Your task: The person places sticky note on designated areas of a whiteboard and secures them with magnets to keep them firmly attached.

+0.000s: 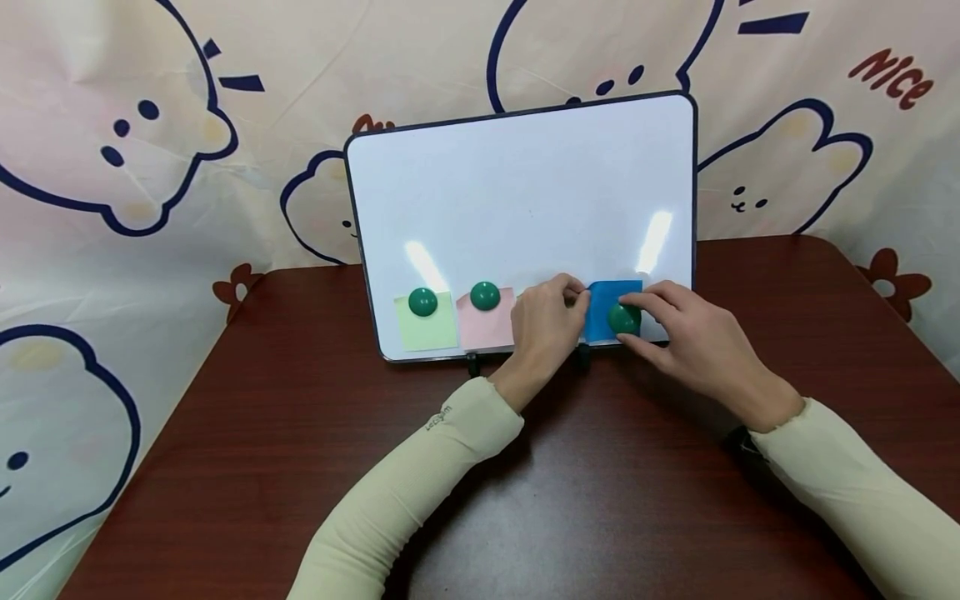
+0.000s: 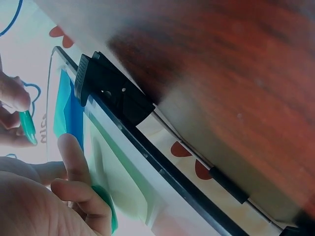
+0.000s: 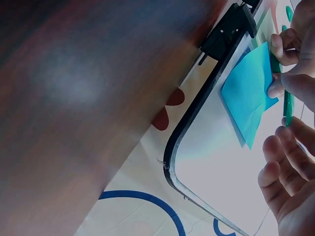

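My left hand [image 1: 551, 321] pinches the left edge of a blue sticky note [image 1: 597, 314], which lies low on the right side of a whiteboard [image 1: 525, 192]. In the right wrist view the note [image 3: 248, 93] bends away from the board. My right hand [image 1: 693, 333] pinches a round green magnet [image 1: 624, 318] between thumb and forefinger, in front of the note's right part. The left wrist view shows that magnet [image 2: 28, 129] edge-on. Beside the blue note, a light green sticky note [image 2: 118, 169] with its own green magnet [image 2: 109, 209] is hidden behind my left hand in the head view.
Further left on the board are a pale green note [image 1: 427, 333] under a green magnet [image 1: 423, 302] and a pink note [image 1: 486, 327] under another magnet [image 1: 485, 296]. Black clips [image 1: 473, 364] support the board's lower edge on a dark wooden table [image 1: 262, 433]. A cartoon-printed cloth hangs behind.
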A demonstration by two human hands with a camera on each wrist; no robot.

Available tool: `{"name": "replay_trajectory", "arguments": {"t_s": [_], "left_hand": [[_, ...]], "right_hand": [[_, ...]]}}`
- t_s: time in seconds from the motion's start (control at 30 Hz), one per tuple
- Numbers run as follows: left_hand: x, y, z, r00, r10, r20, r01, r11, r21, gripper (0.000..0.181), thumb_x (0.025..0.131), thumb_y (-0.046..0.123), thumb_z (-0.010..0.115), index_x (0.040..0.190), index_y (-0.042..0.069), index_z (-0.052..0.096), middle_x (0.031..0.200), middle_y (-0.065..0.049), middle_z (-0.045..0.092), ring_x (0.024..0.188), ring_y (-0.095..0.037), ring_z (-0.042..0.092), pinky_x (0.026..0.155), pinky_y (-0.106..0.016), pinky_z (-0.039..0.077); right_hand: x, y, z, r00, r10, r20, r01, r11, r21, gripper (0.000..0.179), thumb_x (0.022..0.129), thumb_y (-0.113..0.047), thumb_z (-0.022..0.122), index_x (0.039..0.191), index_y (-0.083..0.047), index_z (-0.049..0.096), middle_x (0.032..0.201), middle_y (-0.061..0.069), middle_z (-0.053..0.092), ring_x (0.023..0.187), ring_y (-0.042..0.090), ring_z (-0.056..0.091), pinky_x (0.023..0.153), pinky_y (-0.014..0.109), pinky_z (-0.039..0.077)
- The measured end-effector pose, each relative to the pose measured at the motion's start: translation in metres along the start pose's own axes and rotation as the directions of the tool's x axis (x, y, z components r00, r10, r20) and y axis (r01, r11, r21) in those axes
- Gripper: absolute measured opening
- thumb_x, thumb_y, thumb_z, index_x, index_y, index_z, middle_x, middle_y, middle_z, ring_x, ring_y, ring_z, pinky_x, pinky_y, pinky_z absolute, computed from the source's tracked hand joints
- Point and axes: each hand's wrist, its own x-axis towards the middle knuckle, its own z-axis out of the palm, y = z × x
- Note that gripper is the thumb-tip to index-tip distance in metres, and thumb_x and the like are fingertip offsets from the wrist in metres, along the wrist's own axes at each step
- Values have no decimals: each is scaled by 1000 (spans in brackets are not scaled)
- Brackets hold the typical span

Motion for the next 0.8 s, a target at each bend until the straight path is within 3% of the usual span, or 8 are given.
{"name": "replay_trajectory", "arguments": {"t_s": [0.17,0.43,0.8], "left_hand": [[0,-1,0,1000,5,-12,-5,1000,-6,17,96,28,66,96,14,76,85,2,77,67,-8,68,55,-14,46],[-1,1,-1,1000,-23,8,23,1000,2,18,96,29,67,97,14,76,86,2,77,70,-8,69,58,-16,49],[1,1,0,1000,-7,-13,7,1000,10,17,96,29,67,95,14,76,86,3,77,71,-8,69,59,-18,50]], "right_hand": [[4,1,2,1000,-26,-5,26,1000,-8,56,74,-27,89,122,-8,66,110,13,64,82,22,63,67,41,60],[6,3,6,1000,-3,4,3,1000,-28,55,77,-29,86,123,-8,66,112,13,64,85,24,64,67,42,60],[16,6,12,1000,-27,-4,26,999,-29,54,79,-30,84,124,-7,64,114,14,63,90,25,64,73,45,60]]}}
